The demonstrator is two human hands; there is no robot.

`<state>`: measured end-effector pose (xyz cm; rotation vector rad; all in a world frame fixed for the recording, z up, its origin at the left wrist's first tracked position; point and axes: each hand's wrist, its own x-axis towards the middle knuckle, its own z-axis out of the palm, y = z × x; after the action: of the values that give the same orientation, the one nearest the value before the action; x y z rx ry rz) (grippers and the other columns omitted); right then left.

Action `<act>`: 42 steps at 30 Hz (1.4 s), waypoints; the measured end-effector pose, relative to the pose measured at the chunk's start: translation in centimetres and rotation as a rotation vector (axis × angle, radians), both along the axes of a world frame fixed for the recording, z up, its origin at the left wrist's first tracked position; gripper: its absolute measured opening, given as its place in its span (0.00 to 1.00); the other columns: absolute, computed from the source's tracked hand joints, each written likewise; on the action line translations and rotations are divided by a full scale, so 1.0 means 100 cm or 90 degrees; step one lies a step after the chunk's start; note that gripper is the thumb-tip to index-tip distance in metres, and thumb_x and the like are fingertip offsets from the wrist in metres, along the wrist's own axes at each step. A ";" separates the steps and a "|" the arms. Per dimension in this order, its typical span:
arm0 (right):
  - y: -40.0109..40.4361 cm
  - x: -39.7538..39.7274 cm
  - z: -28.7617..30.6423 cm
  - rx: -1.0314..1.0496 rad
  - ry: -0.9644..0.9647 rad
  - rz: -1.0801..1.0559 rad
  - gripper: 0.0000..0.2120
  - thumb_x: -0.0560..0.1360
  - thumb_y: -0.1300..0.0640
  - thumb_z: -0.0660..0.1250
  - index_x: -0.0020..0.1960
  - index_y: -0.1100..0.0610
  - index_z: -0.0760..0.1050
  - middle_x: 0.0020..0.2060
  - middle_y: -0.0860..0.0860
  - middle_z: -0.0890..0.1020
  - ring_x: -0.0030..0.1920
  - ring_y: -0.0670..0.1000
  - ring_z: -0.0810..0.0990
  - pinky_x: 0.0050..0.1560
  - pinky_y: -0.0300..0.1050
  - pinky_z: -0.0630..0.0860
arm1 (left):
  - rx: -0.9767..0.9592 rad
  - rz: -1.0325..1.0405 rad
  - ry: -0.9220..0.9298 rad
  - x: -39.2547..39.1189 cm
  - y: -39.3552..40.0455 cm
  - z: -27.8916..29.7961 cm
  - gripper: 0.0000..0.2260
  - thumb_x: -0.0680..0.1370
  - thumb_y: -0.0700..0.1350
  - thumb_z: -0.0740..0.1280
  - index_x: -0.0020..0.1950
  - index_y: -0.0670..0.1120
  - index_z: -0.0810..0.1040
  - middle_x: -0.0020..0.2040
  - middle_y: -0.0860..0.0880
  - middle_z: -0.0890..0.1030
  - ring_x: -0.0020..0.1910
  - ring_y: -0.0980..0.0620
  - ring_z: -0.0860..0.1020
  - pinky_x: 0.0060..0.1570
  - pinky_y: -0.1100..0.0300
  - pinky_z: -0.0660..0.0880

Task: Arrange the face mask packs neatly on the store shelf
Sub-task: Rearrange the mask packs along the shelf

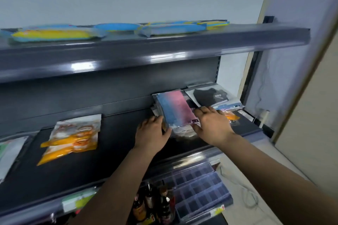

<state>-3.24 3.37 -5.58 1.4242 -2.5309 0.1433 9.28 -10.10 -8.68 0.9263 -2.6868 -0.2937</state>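
Observation:
A stack of blue-to-pink face mask packs (175,109) lies on the dark middle shelf (117,153), right of centre. My left hand (151,135) grips the stack's left edge, thumb on the front corner. My right hand (212,126) presses flat against its right side, fingers spread. To the right lie a pack with black masks (210,97) and an orange pack (231,116), partly hidden by my right hand. An orange-and-white pack (73,137) lies alone on the shelf's left part. A green-and-white pack (9,153) sits at the far left edge.
The upper shelf (164,45) carries blue and yellow flat packs (54,34) and overhangs the work area. Below, the lower shelf holds dark bottles (155,204) and clear compartment boxes (199,182). A wall and door frame (292,78) close the right side.

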 end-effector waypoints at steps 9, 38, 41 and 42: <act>0.026 -0.053 -0.004 -0.028 -0.102 0.042 0.25 0.76 0.44 0.60 0.70 0.52 0.65 0.67 0.51 0.72 0.68 0.53 0.68 0.60 0.45 0.69 | 0.068 0.070 0.024 -0.039 0.018 -0.006 0.29 0.76 0.60 0.62 0.72 0.46 0.64 0.68 0.45 0.72 0.65 0.45 0.71 0.62 0.53 0.69; -0.007 -0.208 -0.023 -0.159 -0.314 -0.182 0.38 0.64 0.35 0.71 0.64 0.58 0.69 0.59 0.58 0.77 0.59 0.61 0.74 0.58 0.54 0.74 | 0.312 0.210 0.478 -0.099 -0.037 -0.028 0.35 0.67 0.40 0.77 0.70 0.40 0.67 0.50 0.44 0.80 0.47 0.52 0.75 0.43 0.70 0.66; -0.004 -0.213 -0.019 -0.265 -0.366 -0.172 0.39 0.64 0.46 0.76 0.68 0.60 0.66 0.61 0.59 0.76 0.61 0.60 0.73 0.58 0.52 0.73 | 0.297 0.215 0.520 -0.099 -0.030 -0.022 0.32 0.67 0.38 0.76 0.68 0.40 0.68 0.41 0.49 0.78 0.40 0.57 0.76 0.34 0.79 0.66; -0.003 -0.214 -0.016 -0.302 -0.387 -0.164 0.39 0.65 0.49 0.77 0.70 0.60 0.64 0.63 0.58 0.75 0.63 0.60 0.73 0.59 0.51 0.72 | 0.304 0.216 0.540 -0.100 -0.028 -0.021 0.31 0.67 0.37 0.76 0.67 0.40 0.69 0.39 0.51 0.77 0.36 0.62 0.76 0.34 0.81 0.67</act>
<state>-24.64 3.10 -7.16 0.9513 -2.8130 1.1960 -0.73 -12.89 -10.78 1.0442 -1.6784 -1.0121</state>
